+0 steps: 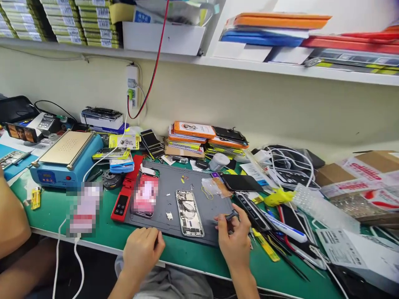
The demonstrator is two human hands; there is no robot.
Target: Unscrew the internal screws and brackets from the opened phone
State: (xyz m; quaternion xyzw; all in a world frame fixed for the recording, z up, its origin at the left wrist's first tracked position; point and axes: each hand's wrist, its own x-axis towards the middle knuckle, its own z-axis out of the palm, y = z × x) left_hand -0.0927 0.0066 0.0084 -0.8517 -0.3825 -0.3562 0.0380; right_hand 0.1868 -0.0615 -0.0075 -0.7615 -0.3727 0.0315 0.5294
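Right hand (235,243) pinches a tiny dark part (231,215) low center, looks light and fragile; left hand (141,251) rests curled, holding nothing.

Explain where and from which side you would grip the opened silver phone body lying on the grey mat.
Probably grip the opened silver phone body by its two long edges, from above: it lies flat on the grey mat, exposed parts upward, with bare mat along both sides.
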